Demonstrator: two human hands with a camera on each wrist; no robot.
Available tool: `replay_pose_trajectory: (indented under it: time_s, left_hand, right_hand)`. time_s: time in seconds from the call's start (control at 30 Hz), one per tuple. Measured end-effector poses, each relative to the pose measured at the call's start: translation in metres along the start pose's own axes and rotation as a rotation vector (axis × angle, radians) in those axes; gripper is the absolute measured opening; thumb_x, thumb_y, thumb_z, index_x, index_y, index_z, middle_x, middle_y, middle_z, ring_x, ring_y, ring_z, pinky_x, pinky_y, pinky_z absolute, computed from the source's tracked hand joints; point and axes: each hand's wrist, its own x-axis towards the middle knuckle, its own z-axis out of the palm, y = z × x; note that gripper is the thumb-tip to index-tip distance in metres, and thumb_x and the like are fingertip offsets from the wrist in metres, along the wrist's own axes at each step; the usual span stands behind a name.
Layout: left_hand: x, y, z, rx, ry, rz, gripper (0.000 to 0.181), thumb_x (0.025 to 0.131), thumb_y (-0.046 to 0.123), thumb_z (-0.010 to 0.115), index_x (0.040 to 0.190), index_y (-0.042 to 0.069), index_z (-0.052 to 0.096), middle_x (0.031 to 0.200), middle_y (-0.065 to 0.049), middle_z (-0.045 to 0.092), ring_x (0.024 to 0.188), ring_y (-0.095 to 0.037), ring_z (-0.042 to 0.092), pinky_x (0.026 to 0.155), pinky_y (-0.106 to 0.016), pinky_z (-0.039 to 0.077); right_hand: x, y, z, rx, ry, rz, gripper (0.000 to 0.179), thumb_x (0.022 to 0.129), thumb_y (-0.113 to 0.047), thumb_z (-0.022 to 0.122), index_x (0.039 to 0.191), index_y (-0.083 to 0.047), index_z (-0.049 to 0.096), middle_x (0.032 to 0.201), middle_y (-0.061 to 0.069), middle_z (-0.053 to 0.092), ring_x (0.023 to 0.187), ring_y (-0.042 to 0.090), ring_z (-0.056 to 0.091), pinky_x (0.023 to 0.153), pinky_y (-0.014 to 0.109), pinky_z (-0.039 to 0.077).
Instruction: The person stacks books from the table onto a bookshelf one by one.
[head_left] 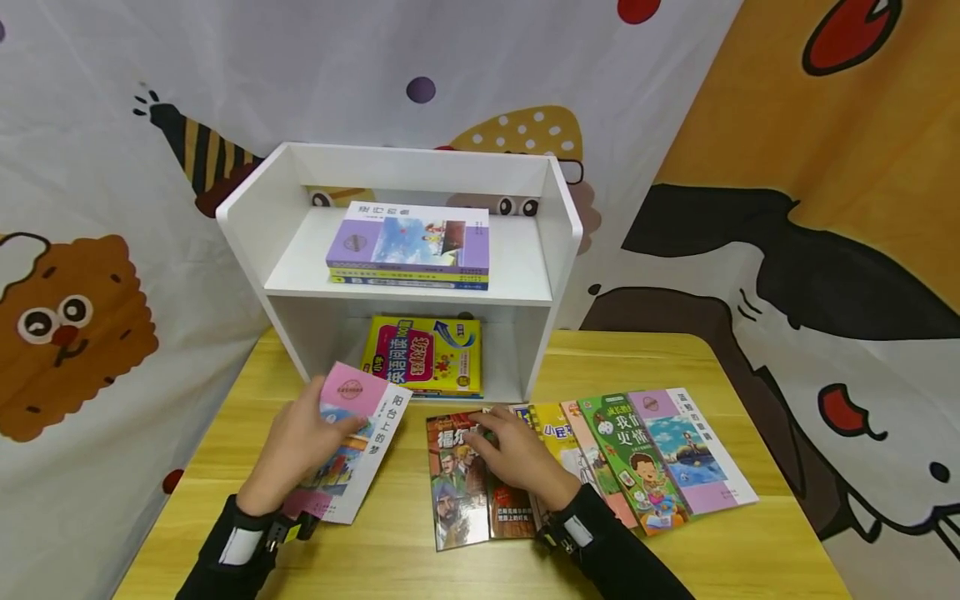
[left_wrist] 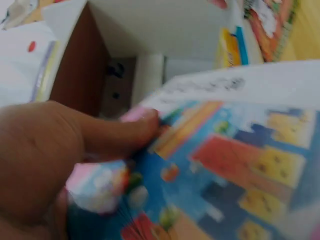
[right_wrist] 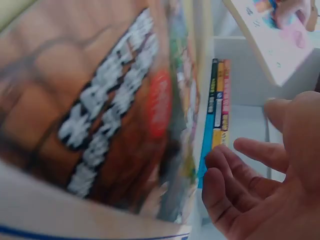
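My left hand grips a pink and white book by its left side, thumb lying across the cover picture. The book is tilted, in front of the lower left of a small white bookshelf. In the left wrist view the thumb presses on the colourful cover. My right hand is over the left end of a fanned row of books, close above a dark brown comic-style book and a second brown book. Its fingers are loosely bent with nothing between them in the right wrist view.
The row continues rightward with a yellow book, a green book and a purple and white book. A stack topped by a purple book lies on the upper shelf; yellow-topped books lie below. The wooden table has a rounded corner.
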Motion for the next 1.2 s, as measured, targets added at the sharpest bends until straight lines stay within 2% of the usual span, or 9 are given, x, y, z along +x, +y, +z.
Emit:
replay_pose_trajectory:
  time_s: [0.1,0.2,0.4,0.53,0.73,0.83,0.97,1.07,1.2]
  left_hand:
    - [0.0,0.013,-0.002,-0.129,-0.011,0.034,0.067,0.073,0.052,0.072,0.126,0.023,0.043,0.098,-0.003,0.062,0.069,-0.018,0.06,0.055,-0.035,0.052]
    - [0.001,0.025,-0.002,-0.287,-0.015,0.044,0.064,0.072,0.052,0.073,0.125,0.029,0.043,0.095,-0.001,0.063,0.066,-0.017,0.063,0.053,-0.038,0.054]
    - [0.0,0.05,0.004,-0.564,0.003,0.105,0.058,0.076,0.041,0.075,0.124,0.027,0.044,0.094,-0.003,0.065,0.069,-0.021,0.066,0.055,-0.042,0.057]
    - [-0.005,0.068,0.006,-0.694,-0.011,0.119,0.055,0.079,0.031,0.074,0.126,0.024,0.044,0.098,-0.007,0.065,0.074,-0.025,0.066,0.057,-0.043,0.057]
    - [-0.013,0.081,0.014,-0.757,0.0,0.037,0.056,0.082,0.031,0.071,0.129,0.022,0.041,0.103,-0.01,0.064,0.079,-0.025,0.066,0.063,-0.043,0.057]
    - [-0.014,0.083,0.02,-0.766,0.028,-0.022,0.057,0.081,0.033,0.071,0.129,0.023,0.04,0.104,-0.01,0.063,0.08,-0.024,0.066,0.065,-0.043,0.057]
    - [-0.014,0.082,0.025,-0.786,0.034,-0.054,0.057,0.082,0.034,0.071,0.128,0.022,0.04,0.106,-0.008,0.062,0.083,-0.023,0.065,0.067,-0.042,0.057]
    - [-0.013,0.08,0.027,-0.794,0.017,-0.047,0.057,0.082,0.034,0.071,0.129,0.022,0.04,0.108,-0.006,0.062,0.087,-0.022,0.064,0.071,-0.04,0.057]
    - [-0.012,0.073,0.027,-0.796,-0.022,0.018,0.056,0.084,0.032,0.069,0.131,0.021,0.04,0.111,-0.007,0.061,0.09,-0.023,0.063,0.073,-0.038,0.056]
  right_hand:
    - [0.002,-0.007,-0.002,0.061,-0.014,-0.002,0.052,0.093,-0.059,0.037,0.135,-0.031,0.047,0.134,-0.002,0.049,0.119,0.015,0.044,0.095,0.047,0.044]
    - [0.005,-0.017,-0.007,0.154,-0.034,-0.024,0.052,0.094,-0.058,0.038,0.139,-0.032,0.042,0.141,-0.002,0.044,0.123,0.014,0.04,0.098,0.048,0.041]
    - [0.008,-0.039,-0.015,0.282,-0.069,-0.095,0.049,0.095,-0.052,0.041,0.141,-0.036,0.034,0.136,-0.008,0.048,0.114,0.01,0.049,0.092,0.044,0.047]
    - [0.008,-0.05,-0.017,0.487,-0.117,-0.12,0.043,0.097,-0.044,0.042,0.14,-0.037,0.035,0.128,-0.01,0.054,0.102,0.008,0.057,0.083,0.036,0.053]
    - [0.006,-0.064,-0.017,0.771,-0.217,-0.042,0.042,0.098,-0.037,0.046,0.139,-0.033,0.038,0.117,-0.001,0.06,0.094,0.016,0.062,0.072,0.034,0.057]
    - [0.003,-0.071,-0.021,0.838,-0.228,0.009,0.043,0.097,-0.033,0.048,0.139,-0.033,0.037,0.11,0.003,0.064,0.089,0.021,0.064,0.069,0.036,0.057]
    - [-0.001,-0.076,-0.027,0.877,-0.215,0.06,0.044,0.098,-0.031,0.047,0.14,-0.034,0.035,0.105,0.005,0.066,0.085,0.024,0.065,0.066,0.04,0.057]
    - [-0.003,-0.074,-0.031,0.879,-0.208,0.078,0.044,0.098,-0.031,0.047,0.14,-0.035,0.033,0.103,0.005,0.066,0.083,0.025,0.065,0.064,0.04,0.057]
    - [-0.003,-0.067,-0.038,0.884,-0.193,0.039,0.044,0.098,-0.028,0.046,0.14,-0.032,0.034,0.102,0.007,0.066,0.082,0.027,0.065,0.063,0.042,0.058]
